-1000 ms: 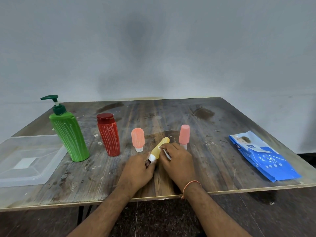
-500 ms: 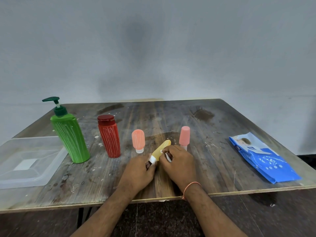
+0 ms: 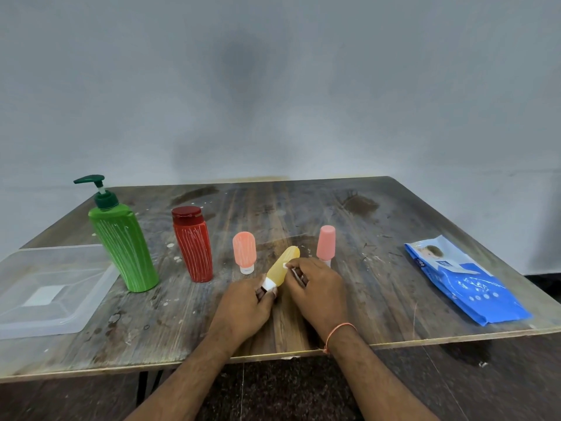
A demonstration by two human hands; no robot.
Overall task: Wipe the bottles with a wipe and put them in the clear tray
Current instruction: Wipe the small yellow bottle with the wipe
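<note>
- I am holding the small yellow bottle [image 3: 283, 265] just below the centre of the frame, tilted with its white cap toward me and its rounded end pointing up and away.
- My left hand [image 3: 245, 308] is gripping the bottle at the cap end, fingers curled around it.
- My right hand [image 3: 318, 291] is pinching a small white wipe [image 3: 286, 265] and pressing it against the yellow bottle's side.
- The clear tray [image 3: 45, 291] is sitting at the left edge of the frame on the desk [image 3: 379, 299], well apart from my hands.
- Next to the tray the green pump bottle [image 3: 123, 241] is standing upright, streaked with white marks; right of it the red bottle [image 3: 192, 244] is standing, streaked the same way.
- Two small pink bottles are standing cap-down near my hands: the left pink bottle [image 3: 244, 251] just left of the yellow one, the right pink bottle [image 3: 325, 243] just behind my right hand.
- A blue wipes packet [image 3: 464, 282] is lying flat at the right of the frame.
</note>
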